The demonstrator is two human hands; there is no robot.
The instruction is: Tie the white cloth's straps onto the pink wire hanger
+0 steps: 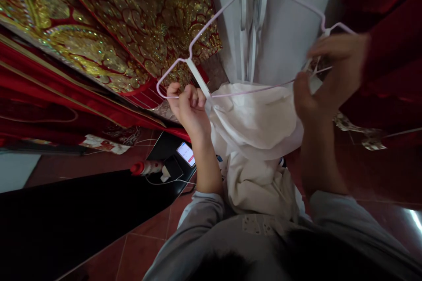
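Note:
A pale pink hanger (224, 8) spans the top centre, with a white strip (198, 77) at its left shoulder. My left hand (189, 105) has its fingers curled round the hanger's lower left corner, beside that strip. White cloth (257, 118) hangs below the hanger's lower bar, its upper edge near both hands. On the right, my right hand (332, 74) is blurred at the hanger's right end, thumb and fingers bent around a small gap. Whether it pinches the clip, the hanger or the cloth is unclear.
Red and gold sequined garments (148, 17) hang at the left, dark red cloth (389, 44) at the right. A black table (99, 210) at lower left bears a lit phone (186, 154) and a red-capped bottle (148, 167). White metal bars (253, 30) stand behind the hanger.

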